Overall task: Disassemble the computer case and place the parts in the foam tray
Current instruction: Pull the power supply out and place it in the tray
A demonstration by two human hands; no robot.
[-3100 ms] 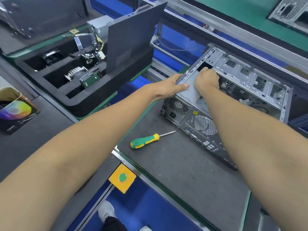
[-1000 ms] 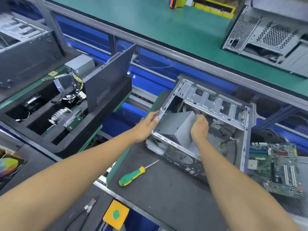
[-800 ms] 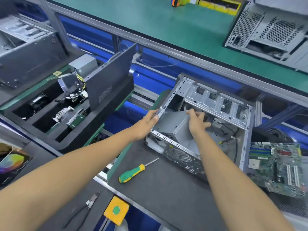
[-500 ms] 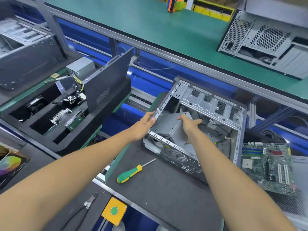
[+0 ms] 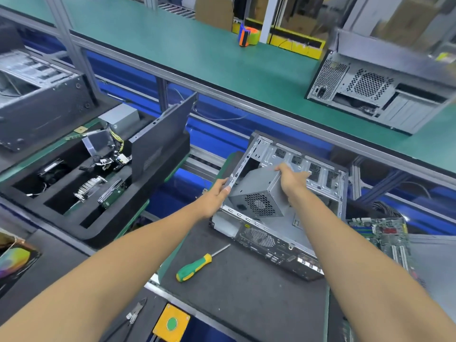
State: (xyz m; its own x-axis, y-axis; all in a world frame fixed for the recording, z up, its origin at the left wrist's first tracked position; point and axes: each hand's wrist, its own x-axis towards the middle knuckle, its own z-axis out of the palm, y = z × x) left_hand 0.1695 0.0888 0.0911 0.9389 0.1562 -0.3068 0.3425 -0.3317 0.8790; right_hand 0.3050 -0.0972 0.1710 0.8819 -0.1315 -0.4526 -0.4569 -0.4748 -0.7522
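My right hand [image 5: 291, 180] grips the PSU [image 5: 259, 193] top, my left hand [image 5: 216, 195] clamps the case [image 5: 283, 230] rim; the tray [image 5: 93, 228] lies at frame left, nearer my left.

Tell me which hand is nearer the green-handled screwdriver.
Left. The left hand grips the case frame edge, above and slightly right of the screwdriver in the picture. The right hand holds the power supply farther right.

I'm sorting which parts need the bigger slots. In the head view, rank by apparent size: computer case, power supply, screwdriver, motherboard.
1. computer case
2. power supply
3. motherboard, partly hidden by the right arm, so its place against the power supply is unsure
4. screwdriver
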